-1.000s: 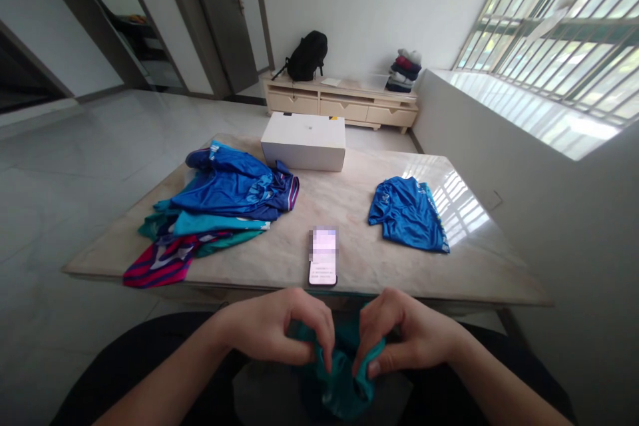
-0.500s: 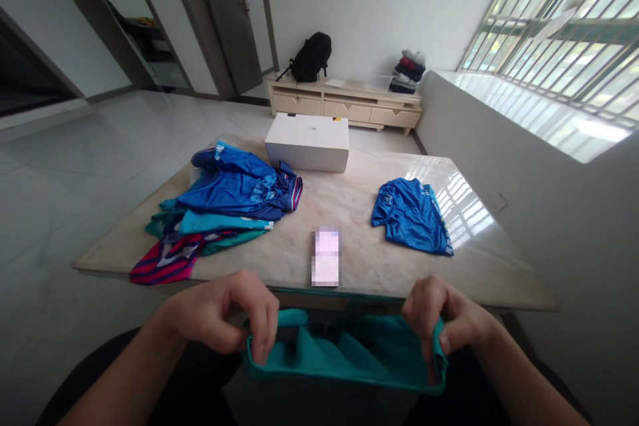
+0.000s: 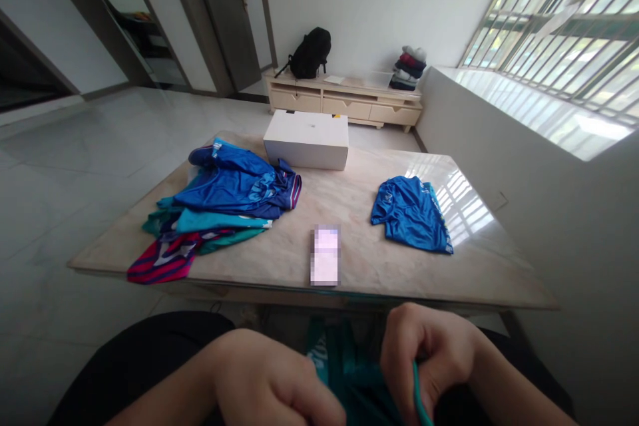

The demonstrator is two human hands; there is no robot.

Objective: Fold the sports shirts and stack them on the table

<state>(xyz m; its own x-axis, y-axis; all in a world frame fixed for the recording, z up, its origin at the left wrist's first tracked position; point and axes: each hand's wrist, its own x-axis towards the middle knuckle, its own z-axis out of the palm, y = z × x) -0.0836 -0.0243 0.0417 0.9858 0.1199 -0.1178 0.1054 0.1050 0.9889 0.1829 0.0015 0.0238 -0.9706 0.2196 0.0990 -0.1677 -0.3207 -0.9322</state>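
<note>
Below the table's near edge, my left hand [image 3: 269, 383] and my right hand [image 3: 429, 356] are closed on a teal garment [image 3: 344, 366] bunched between them over my lap. Only a narrow strip of the cloth shows between the hands; its lower part runs out of the frame. A phone [image 3: 325, 255] lies on the marble table [image 3: 494, 273] just beyond my hands. A folded blue jersey [image 3: 410, 213] rests to the right of the phone. A loose pile of blue, teal and red-striped jerseys [image 3: 219, 206] covers the table's left side.
A white box [image 3: 306, 140] stands at the table's far edge. Behind it, a low wooden cabinet [image 3: 344, 101] carries a black backpack [image 3: 309, 53] and a stack of folded clothes [image 3: 407, 70]. A half wall [image 3: 524, 166] and barred window run along the right.
Half a second ago my hands held the teal garment stretched wide. They have since come together and dropped lower, bunching the cloth between them.
</note>
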